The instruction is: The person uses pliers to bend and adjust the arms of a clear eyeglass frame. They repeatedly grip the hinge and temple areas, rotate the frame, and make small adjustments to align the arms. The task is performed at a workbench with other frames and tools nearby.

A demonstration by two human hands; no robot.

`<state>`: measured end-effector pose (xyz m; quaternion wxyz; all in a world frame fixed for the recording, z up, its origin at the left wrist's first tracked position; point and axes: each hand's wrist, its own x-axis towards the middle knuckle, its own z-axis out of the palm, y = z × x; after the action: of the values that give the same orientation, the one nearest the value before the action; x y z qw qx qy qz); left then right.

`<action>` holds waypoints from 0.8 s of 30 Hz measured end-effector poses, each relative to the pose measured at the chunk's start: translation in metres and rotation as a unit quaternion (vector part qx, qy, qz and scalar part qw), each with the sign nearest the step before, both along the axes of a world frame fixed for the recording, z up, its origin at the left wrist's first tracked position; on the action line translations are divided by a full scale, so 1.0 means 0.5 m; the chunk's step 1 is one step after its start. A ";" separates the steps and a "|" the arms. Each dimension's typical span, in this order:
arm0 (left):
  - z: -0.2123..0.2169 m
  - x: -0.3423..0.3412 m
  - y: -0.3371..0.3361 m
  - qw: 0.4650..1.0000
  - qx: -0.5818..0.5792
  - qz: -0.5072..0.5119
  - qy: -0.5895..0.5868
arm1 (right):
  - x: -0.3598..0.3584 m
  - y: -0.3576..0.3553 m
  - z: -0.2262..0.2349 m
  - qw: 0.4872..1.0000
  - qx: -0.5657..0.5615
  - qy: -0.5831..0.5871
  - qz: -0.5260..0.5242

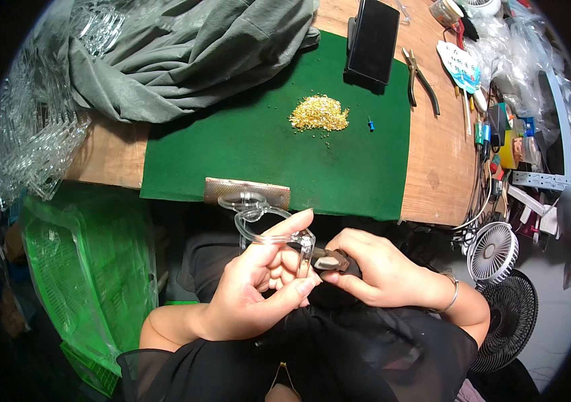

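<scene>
My left hand (258,285) is closed on a clear plastic eyeglass frame (268,231), thumb and fingers around its near end. The far part of the frame rests close to a small worn metallic strip (215,187) at the table's front edge. In my right hand (382,271) is a dark, blunt-jawed tool that looks like pliers (333,260). Its tip meets or nearly meets the clear end piece held by the left fingers; the exact contact is too small to tell. The tool's handles are hidden in the right palm.
On the green mat (232,154) lie a heap of tiny gold pieces (319,112), a blue push pin (370,123) and a black phone (371,43). Other pliers (419,84) lie to the right. Grey cloth (191,60), clear plastic frames (30,134), a green crate (77,268) and fans (493,251) surround me.
</scene>
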<state>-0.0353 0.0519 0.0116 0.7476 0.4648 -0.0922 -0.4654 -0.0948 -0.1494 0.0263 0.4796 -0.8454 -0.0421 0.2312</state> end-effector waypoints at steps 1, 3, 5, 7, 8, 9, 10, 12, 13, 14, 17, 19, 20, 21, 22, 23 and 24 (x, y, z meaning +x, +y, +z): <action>-0.001 -0.003 0.000 1.000 0.006 0.001 -0.026 | -0.002 0.001 -0.004 0.998 -0.023 -0.061 0.006; -0.008 -0.008 0.000 0.996 0.012 -0.005 -0.090 | -0.004 0.004 -0.011 0.985 -0.074 -0.154 0.016; -0.021 -0.012 0.002 0.986 0.013 -0.020 -0.165 | 0.000 0.007 -0.013 0.970 -0.102 -0.217 0.028; -0.030 -0.016 -0.002 0.977 0.003 -0.007 -0.214 | -0.001 0.011 -0.020 0.961 -0.119 -0.249 0.025; -0.030 -0.015 -0.003 0.971 0.005 -0.008 -0.240 | 0.001 0.011 -0.021 0.956 -0.129 -0.263 0.026; -0.032 -0.014 -0.004 0.964 0.007 -0.008 -0.266 | 0.002 0.011 -0.023 0.951 -0.139 -0.276 0.028; -0.029 -0.014 -0.004 0.968 0.015 -0.022 -0.251 | 0.001 0.012 -0.026 0.946 -0.147 -0.287 0.024; -0.015 -0.010 -0.001 0.974 0.030 -0.050 -0.220 | 0.000 0.013 -0.031 0.936 -0.165 -0.310 0.019; -0.012 -0.009 -0.001 0.976 0.036 -0.063 -0.204 | 0.000 0.014 -0.035 0.932 -0.167 -0.320 0.015; -0.023 -0.011 -0.007 0.959 0.009 -0.023 -0.284 | 0.000 0.015 -0.040 0.928 -0.170 -0.330 0.011; -0.031 -0.006 -0.014 0.941 -0.025 -0.001 -0.338 | 0.002 0.019 -0.041 0.920 -0.177 -0.349 0.003; -0.026 -0.005 -0.016 0.944 -0.017 -0.027 -0.330 | 0.002 0.018 -0.043 0.916 -0.181 -0.357 0.000; -0.012 0.005 -0.006 0.948 -0.001 -0.071 -0.310 | 0.001 0.017 -0.046 0.914 -0.183 -0.362 -0.001; -0.005 0.010 0.000 0.951 0.016 -0.113 -0.289 | 0.002 0.017 -0.050 0.912 -0.185 -0.367 0.000; -0.013 0.003 0.000 0.945 0.031 -0.099 -0.309 | 0.003 0.017 -0.053 0.909 -0.187 -0.371 0.003; -0.021 -0.002 -0.007 0.940 0.020 -0.060 -0.335 | 0.004 0.017 -0.056 0.907 -0.190 -0.376 0.006; -0.029 -0.006 -0.015 0.933 0.007 -0.023 -0.360 | 0.003 0.018 -0.057 0.904 -0.195 -0.380 0.007</action>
<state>-0.0382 0.0443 -0.0028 0.6501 0.6041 -0.3624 -0.2847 -0.0932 -0.1407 -0.0024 0.2510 -0.9456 -0.1810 -0.1006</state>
